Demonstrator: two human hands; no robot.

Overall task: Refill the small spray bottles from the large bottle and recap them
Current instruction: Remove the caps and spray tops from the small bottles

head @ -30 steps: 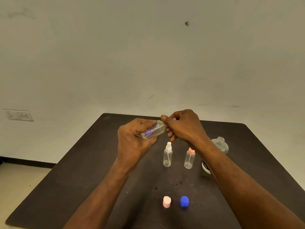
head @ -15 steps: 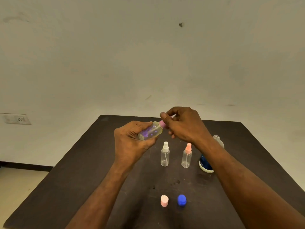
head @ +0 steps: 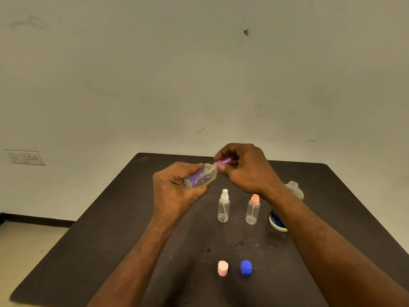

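Note:
My left hand (head: 177,191) grips a small clear spray bottle (head: 202,178) with purple dots, tilted on its side above the table. My right hand (head: 245,169) pinches that bottle's purple spray head (head: 222,162) at the neck. Two more small bottles stand upright on the dark table (head: 132,229): one with a white spray head (head: 224,206), one with a pink head (head: 253,209). The large clear bottle (head: 295,191) with a blue base stands open behind my right forearm, partly hidden.
A pink cap (head: 222,268) and a blue cap (head: 246,268) lie near the table's front. A wall socket (head: 25,157) is on the wall at left. The floor shows beyond the table's left edge.
My hands stay together on the purple-dotted bottle; the right fingers have shifted around the purple head. The view has drifted slightly.

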